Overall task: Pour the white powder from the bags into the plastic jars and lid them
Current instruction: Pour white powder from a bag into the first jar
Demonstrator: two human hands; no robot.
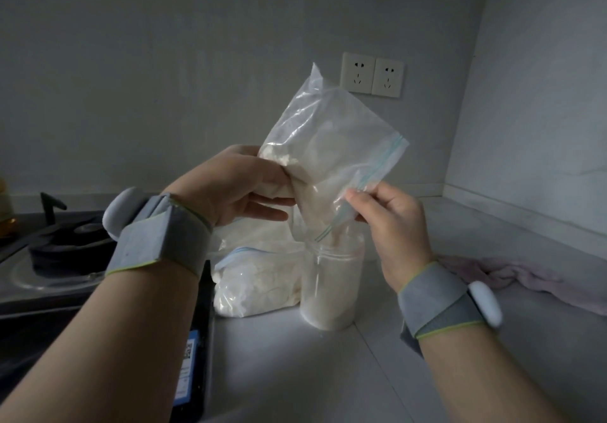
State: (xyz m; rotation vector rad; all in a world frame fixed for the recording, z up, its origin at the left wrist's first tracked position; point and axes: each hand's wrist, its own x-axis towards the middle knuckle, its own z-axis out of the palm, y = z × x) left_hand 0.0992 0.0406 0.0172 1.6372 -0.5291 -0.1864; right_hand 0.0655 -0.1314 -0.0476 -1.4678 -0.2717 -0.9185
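Note:
A clear zip bag (328, 146) with white powder is tipped mouth-down over an open plastic jar (331, 284) on the counter. Powder runs from the bag's corner into the jar, which is partly filled. My left hand (243, 186) grips the bag's bulging side from the left. My right hand (391, 219) pinches the blue zip edge just above the jar's mouth. Behind the jar, to its left, lies a second bag of white powder (259, 278). No lid is in view.
A black gas stove (62, 251) sits on the left, with a dark strip bearing a label (190, 366) at its edge. A pink cloth (525, 278) lies on the counter at the right. Two wall sockets (372, 76) are on the back wall.

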